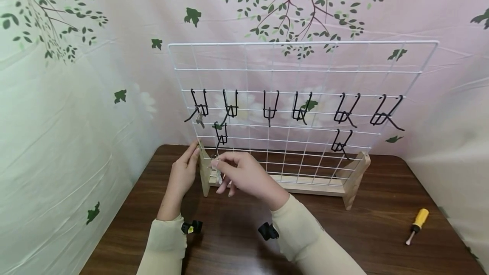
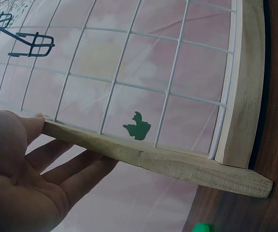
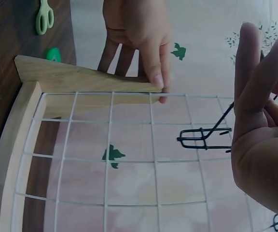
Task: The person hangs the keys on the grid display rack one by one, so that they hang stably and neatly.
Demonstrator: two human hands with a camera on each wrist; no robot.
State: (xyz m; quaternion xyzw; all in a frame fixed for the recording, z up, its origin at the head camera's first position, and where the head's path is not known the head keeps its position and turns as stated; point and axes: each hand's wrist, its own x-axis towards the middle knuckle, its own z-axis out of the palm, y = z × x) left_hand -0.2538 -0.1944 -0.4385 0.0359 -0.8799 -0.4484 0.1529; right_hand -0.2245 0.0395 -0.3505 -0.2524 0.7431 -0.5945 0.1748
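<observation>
My left hand [image 1: 183, 177] grips the top of the left wooden upright [image 1: 205, 175] of a white wire grid rack [image 1: 302, 43]; the left wrist view shows its thumb above and fingers below the wood [image 2: 144, 157]. My right hand [image 1: 248, 175] pinches a small silvery thing [image 1: 219, 176], seemingly a key on a thin ring, partly hidden by fingers. It is just below the tip of the lower left black hook [image 1: 220, 135]. Another silvery key [image 1: 200, 119] hangs from the upper left hook [image 1: 199, 103]. In the right wrist view my right hand [image 3: 262, 140] hides what it holds.
Several more black hooks hang across the grid, one at the lower right [image 1: 341, 142]. A yellow-handled screwdriver [image 1: 418, 223] lies on the brown table [image 1: 386, 190]. Behind the left upright are green-handled scissors [image 3: 45, 18] and a bright green object [image 3: 53, 54]. A leaf-printed curtain [image 1: 126, 54] surrounds the table.
</observation>
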